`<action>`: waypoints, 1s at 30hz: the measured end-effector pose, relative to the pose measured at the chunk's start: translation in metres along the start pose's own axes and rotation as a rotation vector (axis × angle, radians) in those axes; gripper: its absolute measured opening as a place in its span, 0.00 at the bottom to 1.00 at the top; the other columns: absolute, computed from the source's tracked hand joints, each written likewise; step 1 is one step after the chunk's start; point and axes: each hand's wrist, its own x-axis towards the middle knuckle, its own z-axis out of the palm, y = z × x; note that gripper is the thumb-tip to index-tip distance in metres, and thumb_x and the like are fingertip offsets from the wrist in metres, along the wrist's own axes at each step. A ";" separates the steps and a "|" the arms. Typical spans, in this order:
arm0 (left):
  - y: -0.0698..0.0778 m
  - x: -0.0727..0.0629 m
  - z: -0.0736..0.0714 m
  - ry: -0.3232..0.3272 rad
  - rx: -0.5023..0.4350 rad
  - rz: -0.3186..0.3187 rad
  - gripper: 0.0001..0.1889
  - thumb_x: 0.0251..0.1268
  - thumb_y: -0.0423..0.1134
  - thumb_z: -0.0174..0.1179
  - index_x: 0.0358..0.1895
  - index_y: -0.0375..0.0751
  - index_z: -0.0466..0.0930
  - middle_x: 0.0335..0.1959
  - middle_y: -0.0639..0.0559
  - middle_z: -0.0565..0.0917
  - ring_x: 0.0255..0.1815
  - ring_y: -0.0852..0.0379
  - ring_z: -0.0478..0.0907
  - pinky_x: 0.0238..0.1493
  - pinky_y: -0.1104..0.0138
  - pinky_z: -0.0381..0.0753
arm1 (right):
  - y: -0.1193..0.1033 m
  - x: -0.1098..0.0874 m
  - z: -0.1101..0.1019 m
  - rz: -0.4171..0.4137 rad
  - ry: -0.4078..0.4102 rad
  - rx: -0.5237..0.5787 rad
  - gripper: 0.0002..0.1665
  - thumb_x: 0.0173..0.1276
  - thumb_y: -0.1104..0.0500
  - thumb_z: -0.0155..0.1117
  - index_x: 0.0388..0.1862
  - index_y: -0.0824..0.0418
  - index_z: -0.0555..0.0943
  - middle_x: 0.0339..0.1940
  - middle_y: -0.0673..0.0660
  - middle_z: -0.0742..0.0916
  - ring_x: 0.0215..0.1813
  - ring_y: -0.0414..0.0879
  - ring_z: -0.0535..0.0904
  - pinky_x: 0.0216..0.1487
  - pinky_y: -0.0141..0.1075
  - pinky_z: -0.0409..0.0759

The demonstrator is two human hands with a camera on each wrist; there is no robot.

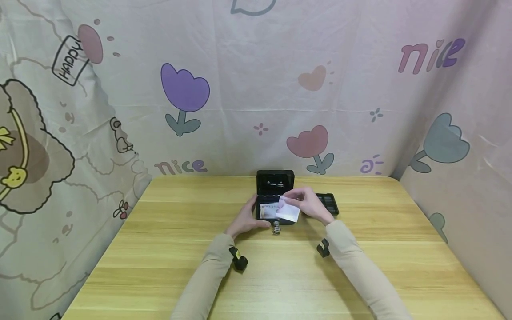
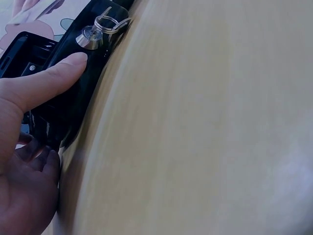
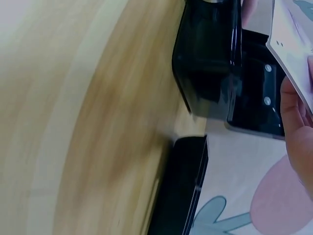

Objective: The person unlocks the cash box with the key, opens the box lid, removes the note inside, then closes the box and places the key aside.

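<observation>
Wood-grain table (image 1: 280,275) adjoins printed cloth (image 1: 240,89) behind. Left hand (image 1: 245,220) grips the open black box (image 1: 270,197); right hand (image 1: 310,205) pinches printed paper (image 1: 288,211).

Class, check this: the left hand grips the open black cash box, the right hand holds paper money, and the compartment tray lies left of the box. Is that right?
Not quite: the compartment tray lies right of the black cash box, as the head view shows. The left hand grips the open box and the right hand holds paper money.
</observation>
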 end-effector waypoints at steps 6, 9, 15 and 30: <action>0.001 0.000 0.000 0.001 0.012 -0.004 0.65 0.44 0.45 0.81 0.82 0.37 0.44 0.83 0.38 0.48 0.84 0.38 0.47 0.83 0.44 0.50 | 0.008 -0.013 -0.010 0.023 -0.019 -0.015 0.14 0.69 0.58 0.68 0.51 0.62 0.87 0.44 0.60 0.91 0.42 0.41 0.83 0.43 0.31 0.79; 0.001 0.000 0.000 0.000 0.022 -0.003 0.64 0.45 0.46 0.81 0.82 0.37 0.44 0.84 0.39 0.48 0.84 0.38 0.47 0.83 0.45 0.50 | 0.015 -0.020 -0.015 0.027 -0.030 -0.026 0.14 0.68 0.58 0.68 0.50 0.62 0.87 0.44 0.60 0.91 0.43 0.42 0.83 0.44 0.32 0.81; 0.001 -0.001 0.000 -0.002 0.019 -0.005 0.64 0.46 0.45 0.80 0.82 0.37 0.44 0.84 0.39 0.48 0.84 0.38 0.47 0.83 0.45 0.51 | 0.029 -0.033 -0.026 0.031 -0.065 -0.014 0.13 0.67 0.59 0.69 0.48 0.63 0.87 0.43 0.61 0.91 0.41 0.43 0.84 0.41 0.30 0.81; 0.002 -0.002 -0.001 -0.004 0.016 -0.001 0.64 0.46 0.45 0.80 0.81 0.36 0.44 0.83 0.38 0.48 0.83 0.37 0.48 0.82 0.44 0.51 | 0.055 -0.050 -0.048 0.047 -0.233 0.001 0.14 0.66 0.65 0.67 0.50 0.67 0.86 0.49 0.66 0.90 0.43 0.38 0.85 0.45 0.29 0.83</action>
